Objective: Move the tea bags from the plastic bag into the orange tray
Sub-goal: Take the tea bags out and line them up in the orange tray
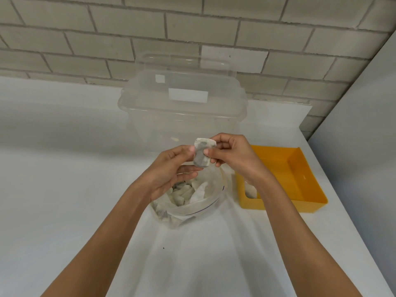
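A single tea bag (201, 155) is pinched between the thumb and forefinger of the right hand (232, 156), with the other fingers curled loosely behind it. Its left edge is held by the thumb and fingertips of the left hand (169, 172), whose lower fingers are half curled beneath. The tea bag is held upright in the air between the two hands, directly above the open mouth of the plastic bag (202, 207). The plastic bag stands on the white table (64, 189) and is filled with many more tea bags (182, 192). The orange tray (278, 205) is set just to its right, with a second tea bag (250, 190) seen in the near left corner, partly hidden by the right wrist. A large clear container (182, 108) stands behind, near a brick wall (85, 39).

The tea bag appears to be in the course of being passed to the right hand for the tray. The left grip is best released only once the right pinch is secure. Light pressure is advised, since the paper looks thin. The tea bag should be carried over the tray wall and laid flat beside the one there. The soft plastic bag should not be brushed, or it may be tipped.
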Demonstrator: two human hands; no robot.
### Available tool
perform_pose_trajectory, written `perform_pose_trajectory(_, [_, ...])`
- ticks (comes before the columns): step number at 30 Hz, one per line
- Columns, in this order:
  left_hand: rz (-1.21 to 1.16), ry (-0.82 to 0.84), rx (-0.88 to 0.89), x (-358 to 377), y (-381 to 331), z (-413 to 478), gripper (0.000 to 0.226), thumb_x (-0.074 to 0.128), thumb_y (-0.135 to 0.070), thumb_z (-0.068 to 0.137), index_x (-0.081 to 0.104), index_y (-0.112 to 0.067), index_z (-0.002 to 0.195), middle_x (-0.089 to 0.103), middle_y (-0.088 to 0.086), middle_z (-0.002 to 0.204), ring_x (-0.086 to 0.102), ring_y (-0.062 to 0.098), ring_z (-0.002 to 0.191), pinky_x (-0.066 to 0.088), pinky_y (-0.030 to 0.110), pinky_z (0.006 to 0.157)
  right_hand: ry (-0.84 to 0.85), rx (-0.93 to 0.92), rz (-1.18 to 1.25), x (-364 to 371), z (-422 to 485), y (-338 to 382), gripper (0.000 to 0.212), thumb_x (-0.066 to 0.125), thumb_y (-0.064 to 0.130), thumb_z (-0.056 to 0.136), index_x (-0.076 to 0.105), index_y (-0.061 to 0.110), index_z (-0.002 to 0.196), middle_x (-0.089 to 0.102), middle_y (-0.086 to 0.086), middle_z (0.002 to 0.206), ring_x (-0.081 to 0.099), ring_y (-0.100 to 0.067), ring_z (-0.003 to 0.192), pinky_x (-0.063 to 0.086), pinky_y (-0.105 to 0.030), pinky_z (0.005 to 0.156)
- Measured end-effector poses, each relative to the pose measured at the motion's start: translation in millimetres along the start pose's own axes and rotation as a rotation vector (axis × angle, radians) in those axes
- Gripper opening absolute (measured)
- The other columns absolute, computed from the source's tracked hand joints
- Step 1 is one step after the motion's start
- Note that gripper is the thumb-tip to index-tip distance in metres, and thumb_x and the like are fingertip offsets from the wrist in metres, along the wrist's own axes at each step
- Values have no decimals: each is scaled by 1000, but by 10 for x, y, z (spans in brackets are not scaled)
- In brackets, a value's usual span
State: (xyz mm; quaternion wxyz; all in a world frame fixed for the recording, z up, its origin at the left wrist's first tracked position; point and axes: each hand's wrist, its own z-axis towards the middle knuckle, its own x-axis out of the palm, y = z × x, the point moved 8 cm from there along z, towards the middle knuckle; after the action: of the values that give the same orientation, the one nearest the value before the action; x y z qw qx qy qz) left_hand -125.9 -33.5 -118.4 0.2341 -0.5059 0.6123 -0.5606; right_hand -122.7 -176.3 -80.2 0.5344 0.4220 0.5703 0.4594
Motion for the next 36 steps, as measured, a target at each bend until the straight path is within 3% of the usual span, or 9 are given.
perform_pose_trajectory(4, [169,-61,136,50,-94,45,20,67,-14,87,67,-11,107,72,10,98,71,20,92,58,24,73,-55,-58,-94,-118,-27,103,13,71,13,84,69,11,97,71,-7,74,66,-16,63,53,-28,59])
perform_pose_trajectory(8, [205,-111,207,138,-170,118,25,74,-9,80,69,-9,104,71,6,92,70,16,85,58,24,75,-187,-135,-170,-319,-80,199,1,72,13,84,72,12,84,69,0,70,66,-12,60,52,-23,57])
perform_pose_trajectory(13, [149,-63,196,330,-160,243,14,67,-17,87,72,-13,100,72,6,87,70,15,81,59,26,76,-237,-138,-177,-592,-135,227,13,71,4,82,73,11,92,71,-8,72,69,-16,66,59,-27,69])
perform_pose_trajectory(20, [164,-97,182,519,-133,398,9,63,-17,91,71,-14,95,70,-6,72,66,9,70,59,30,79,-350,-126,-456,-1257,-220,234,10,67,10,86,74,16,90,71,2,78,66,-8,66,53,-15,61])
perform_pose_trajectory(24, [184,-97,173,569,-86,406,11,63,-17,91,71,-13,95,70,-4,74,65,9,70,58,31,79,-352,-53,-644,-1520,-117,-90,14,62,7,87,73,16,88,68,4,83,64,-14,77,52,-22,72])
perform_pose_trajectory(28, [212,-101,160,569,-42,393,17,62,-18,91,71,-7,102,68,5,84,64,13,75,57,33,81,-345,50,-743,-1576,83,-479,14,62,3,86,74,10,89,58,3,85,54,-11,82,36,-1,60])
perform_pose_trajectory(30, [217,-110,158,547,-34,392,19,62,-17,91,70,-5,103,68,9,88,64,16,79,57,32,80,-315,105,-752,-1552,207,-667,15,61,1,86,74,8,90,62,-3,89,53,-12,83,37,-5,63])
perform_pose_trajectory(33, [223,-124,154,507,-21,406,19,62,-18,91,71,-7,104,70,9,91,65,18,82,58,30,79,-287,153,-752,-1522,364,-860,17,59,0,87,73,9,89,68,-9,96,60,-18,87,44,-22,76])
perform_pose_trajectory(36, [227,-129,152,477,-10,415,18,62,-18,92,71,-8,103,70,9,91,66,18,83,58,29,78,-287,159,-782,-1508,454,-942,18,58,1,89,71,13,86,66,-8,98,58,-18,85,45,-24,75])
